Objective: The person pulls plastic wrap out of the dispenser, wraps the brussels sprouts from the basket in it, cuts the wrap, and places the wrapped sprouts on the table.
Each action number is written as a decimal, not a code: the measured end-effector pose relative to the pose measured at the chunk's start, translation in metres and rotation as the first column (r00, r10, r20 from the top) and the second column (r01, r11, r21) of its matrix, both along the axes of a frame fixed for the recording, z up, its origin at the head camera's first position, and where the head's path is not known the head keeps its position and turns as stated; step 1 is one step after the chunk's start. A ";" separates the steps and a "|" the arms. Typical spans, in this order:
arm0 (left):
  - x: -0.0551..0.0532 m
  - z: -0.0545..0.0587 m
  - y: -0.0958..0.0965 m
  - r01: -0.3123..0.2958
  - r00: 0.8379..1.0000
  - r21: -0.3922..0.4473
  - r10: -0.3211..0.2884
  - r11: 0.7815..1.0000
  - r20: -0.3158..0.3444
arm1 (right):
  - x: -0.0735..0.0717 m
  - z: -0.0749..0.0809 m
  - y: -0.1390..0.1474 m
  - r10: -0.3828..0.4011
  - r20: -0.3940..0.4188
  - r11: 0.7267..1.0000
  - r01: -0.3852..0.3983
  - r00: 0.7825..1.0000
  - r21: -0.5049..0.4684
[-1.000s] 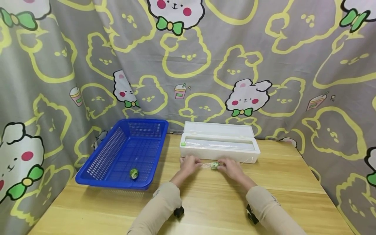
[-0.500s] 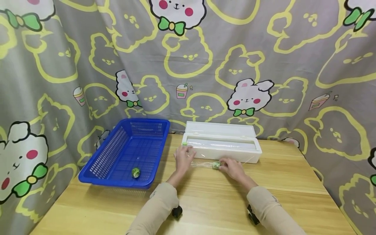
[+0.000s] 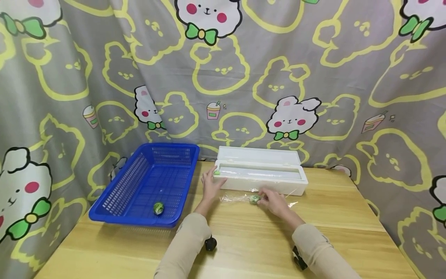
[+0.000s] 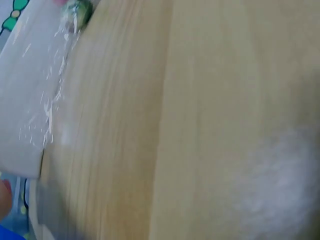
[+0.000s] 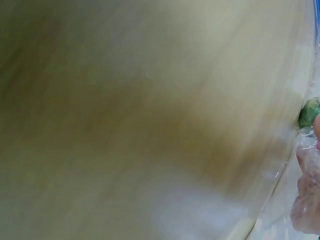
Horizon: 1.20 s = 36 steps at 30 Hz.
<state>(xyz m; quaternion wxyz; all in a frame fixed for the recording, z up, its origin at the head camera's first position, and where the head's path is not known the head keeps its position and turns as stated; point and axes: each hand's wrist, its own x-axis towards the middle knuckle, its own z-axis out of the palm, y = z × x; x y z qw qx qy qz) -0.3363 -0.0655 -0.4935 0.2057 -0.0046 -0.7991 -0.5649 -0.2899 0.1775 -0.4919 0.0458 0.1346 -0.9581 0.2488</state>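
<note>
Near the front of the white cling film box [image 3: 259,185], my right hand [image 3: 275,201] pinches a small round green vegetable [image 3: 254,199]. Clear cling film [image 3: 233,197] covers the vegetable and stretches leftward along the box front; in the right wrist view film also lies over the fingers [image 5: 307,195]. My left hand [image 3: 210,186] is at the box's left end, thumb apart, fingertips right at a small green slider [image 3: 217,172]. In the left wrist view the green vegetable [image 4: 77,15] sits at the top, with wrinkled film [image 4: 52,105] trailing down from it.
A blue plastic basket [image 3: 139,221] stands on the left, with another round green vegetable [image 3: 158,208] in its near corner. The box lid [image 3: 259,155] is raised at the back. A patterned curtain [image 3: 237,85] hangs behind the wooden table [image 3: 251,248].
My left hand has let go of the film beside the vegetable and moved left and up to the box's left end. My right hand stays at the vegetable; the film's left end now lies loose.
</note>
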 end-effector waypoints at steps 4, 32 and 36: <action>-0.006 -0.004 -0.012 0.053 0.998 0.032 -0.052 0.998 -0.019 | -0.003 0.007 -0.005 0.009 -0.032 0.998 -0.011 0.999 -0.058; 0.001 0.007 -0.026 0.167 0.986 0.083 -0.165 0.983 -0.024 | -0.062 0.046 -0.120 0.012 -0.121 0.987 -0.031 0.993 -0.156; -0.008 -0.007 -0.025 0.165 0.986 0.091 -0.162 0.982 -0.037 | -0.067 0.044 -0.126 0.039 -0.125 0.987 -0.058 0.991 -0.150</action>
